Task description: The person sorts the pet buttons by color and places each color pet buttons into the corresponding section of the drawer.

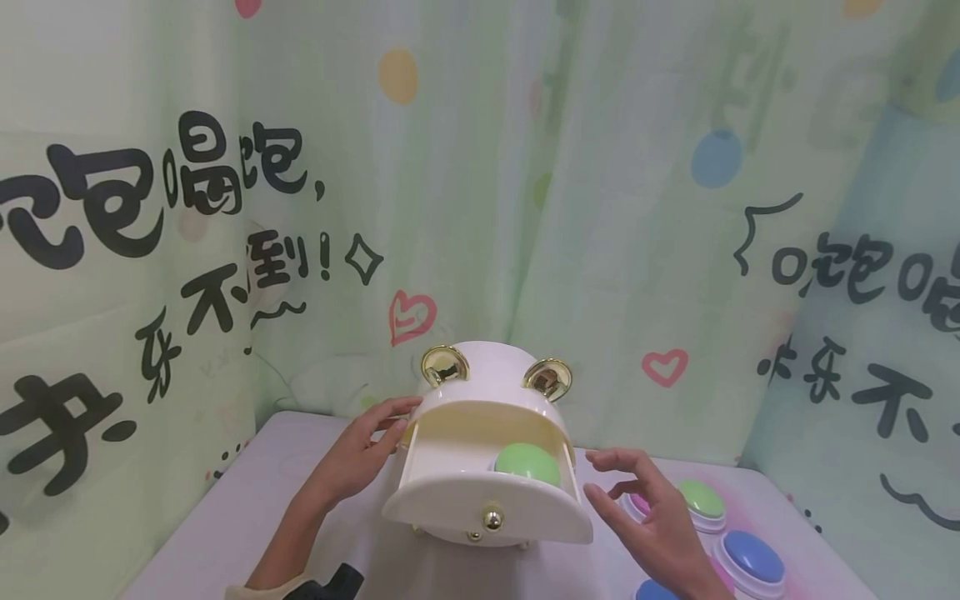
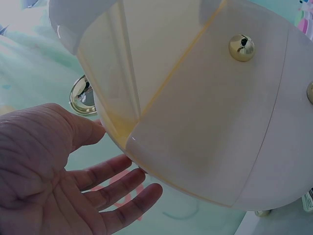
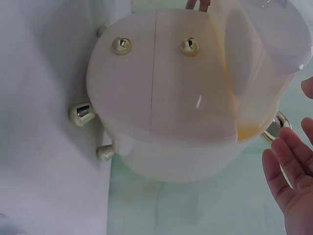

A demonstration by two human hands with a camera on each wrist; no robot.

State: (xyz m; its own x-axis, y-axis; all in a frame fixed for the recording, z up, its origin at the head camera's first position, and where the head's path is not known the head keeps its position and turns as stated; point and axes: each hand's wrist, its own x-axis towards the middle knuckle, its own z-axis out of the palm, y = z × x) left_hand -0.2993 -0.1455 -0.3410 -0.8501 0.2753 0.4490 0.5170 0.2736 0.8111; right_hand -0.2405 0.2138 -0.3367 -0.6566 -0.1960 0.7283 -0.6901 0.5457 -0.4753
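A white rounded box [image 1: 491, 362] with gold ears [image 1: 550, 377] and small gold feet stands upright on the table. Its top drawer [image 1: 442, 504] is pulled out toward me and has a gold knob [image 1: 492, 518]. Inside, at the right, sits a round button with a green dome [image 1: 527, 462]. My left hand [image 1: 356, 454] is at the box's left side, fingertips right at the wall, fingers loosely spread in the left wrist view. On the other side, my right hand [image 1: 652, 500] hovers beside the drawer with relaxed fingers, holding nothing.
To the right on the table [image 1: 202, 525] stand several round buttons, among them a green one [image 1: 702, 497] and a blue one [image 1: 752, 556]. My right hand partly covers a pink one [image 1: 640, 502]. Printed curtains [image 1: 480, 208] hang close behind and at both sides.
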